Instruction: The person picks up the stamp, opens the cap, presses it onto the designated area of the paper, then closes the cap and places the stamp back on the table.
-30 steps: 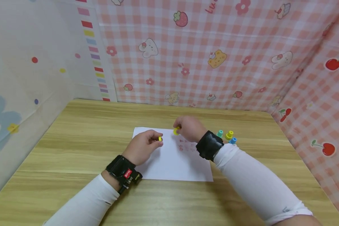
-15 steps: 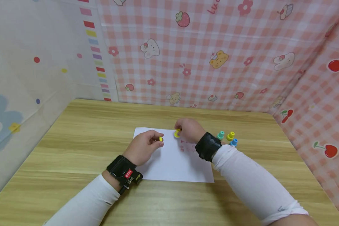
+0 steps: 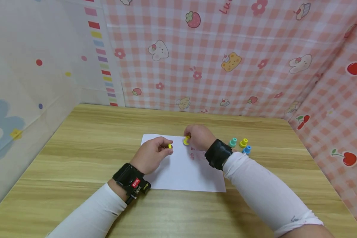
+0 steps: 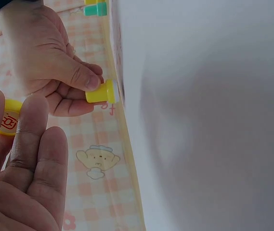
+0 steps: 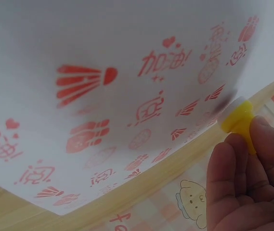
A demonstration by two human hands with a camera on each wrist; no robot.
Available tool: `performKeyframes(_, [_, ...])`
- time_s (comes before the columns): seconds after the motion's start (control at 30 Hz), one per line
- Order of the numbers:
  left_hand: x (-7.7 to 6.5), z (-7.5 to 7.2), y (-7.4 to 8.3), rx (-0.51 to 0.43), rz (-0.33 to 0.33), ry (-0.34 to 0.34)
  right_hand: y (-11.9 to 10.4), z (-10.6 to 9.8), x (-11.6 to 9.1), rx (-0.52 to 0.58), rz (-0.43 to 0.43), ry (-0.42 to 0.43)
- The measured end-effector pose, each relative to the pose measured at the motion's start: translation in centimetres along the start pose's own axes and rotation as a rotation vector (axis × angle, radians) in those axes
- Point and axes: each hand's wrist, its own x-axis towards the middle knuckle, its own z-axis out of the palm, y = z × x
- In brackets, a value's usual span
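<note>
My right hand point(image 3: 200, 136) grips a yellow toy stamp point(image 5: 239, 117) by its narrow handle. The stamp's pale end is right at the sheet of white paper point(image 3: 178, 175), near its far edge. Red prints point(image 5: 151, 110) of shuttlecocks, characters and other small figures cover part of the sheet, seen best in the right wrist view. Left of the stamp, my left hand point(image 3: 148, 155) pinches a small round yellow cap point(image 4: 11, 118) between thumb and fingers. A red design shows on the cap's face in the left wrist view.
Beyond my right wrist stand a teal stamp point(image 3: 232, 142), another yellow stamp point(image 3: 243, 143) and a blue stamp point(image 3: 247, 150) on the wooden table point(image 3: 92, 132). A pink checked cloth point(image 3: 172, 79) hangs behind the table.
My right hand has come down slightly with the yellow stamp, tilting it more upright at the paper. My left hand keeps its place with the cap.
</note>
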Motion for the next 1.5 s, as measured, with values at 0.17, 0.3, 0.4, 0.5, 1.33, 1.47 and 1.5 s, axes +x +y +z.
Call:
performKeyframes(0.17, [0.0,0.0,0.0,-0.010,-0.003,-0.004,0.0,0.2,0.1,0.001,0.019,-0.012])
performKeyframes(0.3, [0.0,0.0,-0.1,-0.011,0.006,-0.003,-0.1,0.3,0.1,0.000,0.027,-0.017])
performKeyframes(0.4, [0.0,0.0,-0.1,-0.011,0.001,-0.004,-0.1,0.3,0.1,-0.001,0.028,-0.018])
performKeyframes(0.5, [0.0,0.0,-0.1,-0.017,-0.008,-0.007,-0.2,0.3,0.1,-0.008,0.030,-0.019])
performKeyframes(1.33, [0.0,-0.1,0.0,0.021,-0.005,-0.004,-1.0,0.0,-0.2,-0.050,-0.018,-0.002])
performKeyframes(1.47, [0.0,0.0,-0.1,0.027,-0.008,-0.004,-1.0,0.1,-0.2,-0.039,-0.018,0.008])
performKeyframes(1.5, [0.0,0.0,0.0,0.028,-0.008,-0.005,-1.0,0.1,-0.2,-0.039,-0.016,0.011])
